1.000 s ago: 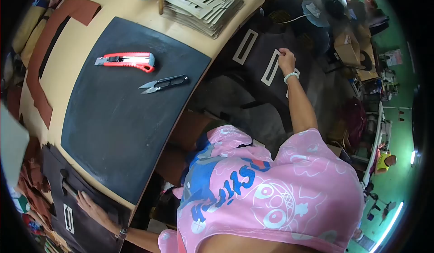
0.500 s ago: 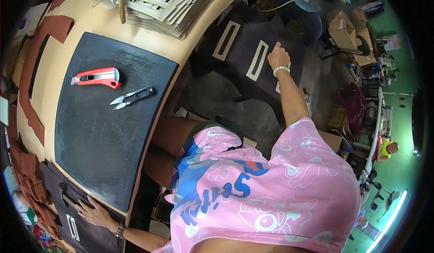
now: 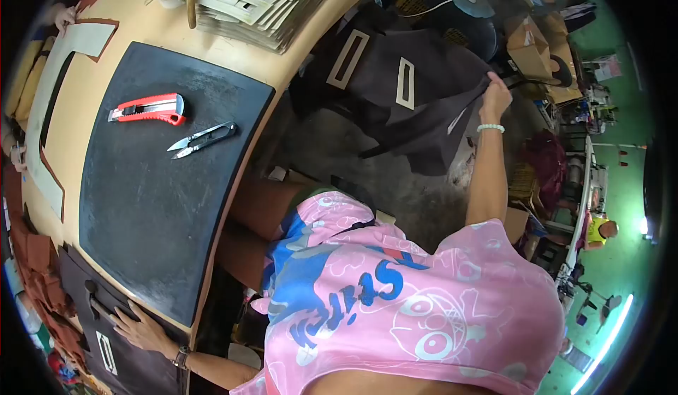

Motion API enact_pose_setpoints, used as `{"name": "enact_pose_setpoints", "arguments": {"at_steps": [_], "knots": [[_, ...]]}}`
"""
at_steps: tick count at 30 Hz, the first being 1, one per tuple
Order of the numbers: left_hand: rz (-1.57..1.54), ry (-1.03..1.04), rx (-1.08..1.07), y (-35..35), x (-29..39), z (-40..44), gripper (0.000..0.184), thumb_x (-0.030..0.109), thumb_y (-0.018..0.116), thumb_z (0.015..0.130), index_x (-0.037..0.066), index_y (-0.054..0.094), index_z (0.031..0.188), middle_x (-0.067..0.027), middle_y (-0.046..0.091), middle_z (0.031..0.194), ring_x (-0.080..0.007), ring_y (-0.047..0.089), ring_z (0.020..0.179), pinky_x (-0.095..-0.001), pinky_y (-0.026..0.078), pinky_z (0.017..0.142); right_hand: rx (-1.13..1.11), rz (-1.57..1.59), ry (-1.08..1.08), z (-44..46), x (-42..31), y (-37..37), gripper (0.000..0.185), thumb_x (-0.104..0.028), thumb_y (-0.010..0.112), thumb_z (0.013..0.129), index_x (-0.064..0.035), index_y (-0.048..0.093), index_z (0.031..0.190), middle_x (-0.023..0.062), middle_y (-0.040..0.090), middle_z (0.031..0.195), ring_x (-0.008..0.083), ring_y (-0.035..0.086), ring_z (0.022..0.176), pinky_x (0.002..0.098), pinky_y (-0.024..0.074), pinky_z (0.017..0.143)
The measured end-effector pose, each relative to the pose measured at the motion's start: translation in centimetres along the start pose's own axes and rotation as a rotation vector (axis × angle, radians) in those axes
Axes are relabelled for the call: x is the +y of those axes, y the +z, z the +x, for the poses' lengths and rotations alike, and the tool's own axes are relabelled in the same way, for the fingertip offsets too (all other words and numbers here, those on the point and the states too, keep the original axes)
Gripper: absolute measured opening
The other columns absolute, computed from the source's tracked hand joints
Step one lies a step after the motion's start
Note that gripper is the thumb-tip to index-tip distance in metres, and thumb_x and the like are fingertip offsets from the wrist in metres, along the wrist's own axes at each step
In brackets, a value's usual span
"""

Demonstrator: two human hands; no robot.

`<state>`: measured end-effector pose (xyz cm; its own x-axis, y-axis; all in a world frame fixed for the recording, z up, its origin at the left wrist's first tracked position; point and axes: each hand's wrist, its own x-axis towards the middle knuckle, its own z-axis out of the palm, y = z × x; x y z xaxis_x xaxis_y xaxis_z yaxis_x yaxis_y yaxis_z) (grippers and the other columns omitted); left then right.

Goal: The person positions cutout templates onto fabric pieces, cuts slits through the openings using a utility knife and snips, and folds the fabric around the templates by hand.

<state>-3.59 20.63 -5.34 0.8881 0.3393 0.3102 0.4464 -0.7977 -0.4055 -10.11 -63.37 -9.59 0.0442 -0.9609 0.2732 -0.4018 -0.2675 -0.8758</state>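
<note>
My left hand (image 3: 145,333), with a watch at its wrist, lies flat with fingers spread on dark fabric (image 3: 138,363) at the lower left. A dark-headed tool (image 3: 97,303) is by its fingertips, and a pale rectangular frame (image 3: 106,352) sits on that fabric. At the upper right, my right hand (image 3: 496,97), wearing a beaded bracelet, is closed on the edge of a large dark fabric piece (image 3: 381,63). Two pale slotted frames show on this piece, one (image 3: 347,59) left of the other (image 3: 405,84).
A red cutter (image 3: 148,108) and thread snips (image 3: 203,139) lie on a black mat (image 3: 155,204). Pale slotted pieces (image 3: 247,3) are stacked behind it. Another person's hand (image 3: 65,18) touches a pale template (image 3: 49,98) at the left. Cardboard boxes (image 3: 526,49) stand at the upper right.
My right hand has moved right and now pulls the fabric edge up into folds. My left hand stays on the lower fabric. At the left, a pale template now covers the brown piece.
</note>
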Motion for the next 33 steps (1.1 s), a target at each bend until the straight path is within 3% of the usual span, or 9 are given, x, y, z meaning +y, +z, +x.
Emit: {"name": "enact_pose_setpoints", "arguments": {"at_steps": [4, 7, 10, 14, 18, 23, 28, 31, 33], "knots": [[0.026, -0.066, -0.063, -2.0, 1.2, 0.0, 0.054, 0.051, 0.04, 0.092, 0.013, 0.049, 0.131, -0.0085, 0.042, 0.139, -0.035, 0.037, 0.127, -0.0441, 0.034, 0.102, -0.052, -0.077, -0.125, -0.9, -4.3, -0.3, 0.024, -0.007, 0.051, 0.081, -0.003, 0.071, 0.094, 0.0171, 0.067, 0.097, 0.0242, 0.064, 0.087, 0.0322, 0.0459, 0.082], [-0.724, 0.012, 0.282, -7.9, 4.7, 0.5, 0.052, 0.044, 0.038, 0.095, 0.005, 0.052, 0.127, -0.0131, 0.048, 0.133, -0.0334, 0.043, 0.123, -0.0443, 0.035, 0.101, -0.198, -0.276, -0.235, -2.1, -4.3, 0.6, 0.024, -0.007, 0.051, 0.08, -0.0049, 0.071, 0.094, 0.0177, 0.066, 0.098, 0.0274, 0.063, 0.089, 0.0338, 0.0462, 0.083], [-0.971, 0.475, 0.539, -14.6, 13.6, -1.3, 0.036, 0.026, 0.045, 0.094, 0.001, 0.057, 0.118, -0.0175, 0.057, 0.119, -0.0312, 0.052, 0.114, -0.0439, 0.039, 0.098, -0.223, -0.33, -0.291, -5.0, -5.2, 1.1, 0.024, -0.007, 0.053, 0.077, -0.0062, 0.071, 0.094, 0.0174, 0.065, 0.098, 0.0306, 0.062, 0.093, 0.0362, 0.0461, 0.085], [-1.609, 1.261, 0.027, -23.5, 33.0, -7.6, 0.04, -0.002, 0.053, 0.076, 0.002, 0.057, 0.115, -0.0163, 0.057, 0.118, -0.0316, 0.054, 0.11, -0.0396, 0.043, 0.095, -0.242, -0.242, -0.35, -6.7, -4.8, 0.8, 0.026, -0.005, 0.056, 0.074, -0.0041, 0.07, 0.095, 0.0137, 0.064, 0.09, 0.0236, 0.061, 0.078, 0.0328, 0.0464, 0.077], [-1.182, 1.762, 0.062, -22.8, 48.8, -16.1, 0.044, 0.006, 0.055, 0.077, 0.001, 0.051, 0.121, -0.0139, 0.048, 0.13, -0.0278, 0.041, 0.125, -0.0423, 0.035, 0.102, -0.271, -0.119, -0.267, -7.5, -3.6, -0.4, 0.03, -0.004, 0.058, 0.071, -0.0021, 0.068, 0.1, 0.0095, 0.061, 0.083, 0.0172, 0.056, 0.068, 0.0297, 0.0455, 0.07], [-0.9, 1.77, -0.101, -20.0, 54.4, -19.9, 0.046, 0.008, 0.053, 0.08, 0.006, 0.05, 0.125, -0.0111, 0.046, 0.133, -0.0262, 0.041, 0.126, -0.0437, 0.035, 0.102, -0.395, -0.044, -0.121, -9.2, -2.2, -1.5, 0.043, -0.004, 0.06, 0.07, 0.0017, 0.061, 0.112, 0.0113, 0.059, 0.103, 0.0155, 0.054, 0.066, 0.0274, 0.0456, 0.068], [-0.897, 1.724, -0.114, -18.9, 54.4, -19.8, 0.045, 0.006, 0.05, 0.082, 0.011, 0.052, 0.126, -0.0058, 0.045, 0.135, -0.0215, 0.04, 0.128, -0.047, 0.035, 0.102, -0.557, -0.288, -0.053, -10.5, 1.2, -1.2, 0.052, -0.008, 0.055, 0.072, 0.0081, 0.051, 0.121, 0.0212, 0.051, 0.125, 0.0362, 0.048, 0.118, 0.0365, 0.0346, 0.101], [-0.861, 1.709, -0.154, -19.4, 54.8, -19.9, 0.042, 0.007, 0.051, 0.082, 0.012, 0.054, 0.124, -0.0048, 0.045, 0.135, -0.0207, 0.04, 0.128, -0.0471, 0.035, 0.102, -0.475, -0.379, -0.144, -8.0, 4.1, -2.5, 0.052, -0.008, 0.055, 0.072, 0.0076, 0.051, 0.121, 0.0239, 0.05, 0.126, 0.0353, 0.048, 0.118, 0.0349, 0.0355, 0.101], [-0.868, 1.703, -0.156, -19.4, 54.6, -20.0, 0.04, 0.008, 0.052, 0.082, 0.012, 0.056, 0.122, -0.0044, 0.046, 0.134, -0.0204, 0.04, 0.127, -0.0469, 0.035, 0.102, -0.347, -0.262, 0.086, -5.8, 2.6, -4.4, 0.052, -0.005, 0.055, 0.072, 0.0074, 0.051, 0.122, 0.0238, 0.052, 0.125, 0.0296, 0.051, 0.117, 0.0346, 0.0361, 0.1]]}}
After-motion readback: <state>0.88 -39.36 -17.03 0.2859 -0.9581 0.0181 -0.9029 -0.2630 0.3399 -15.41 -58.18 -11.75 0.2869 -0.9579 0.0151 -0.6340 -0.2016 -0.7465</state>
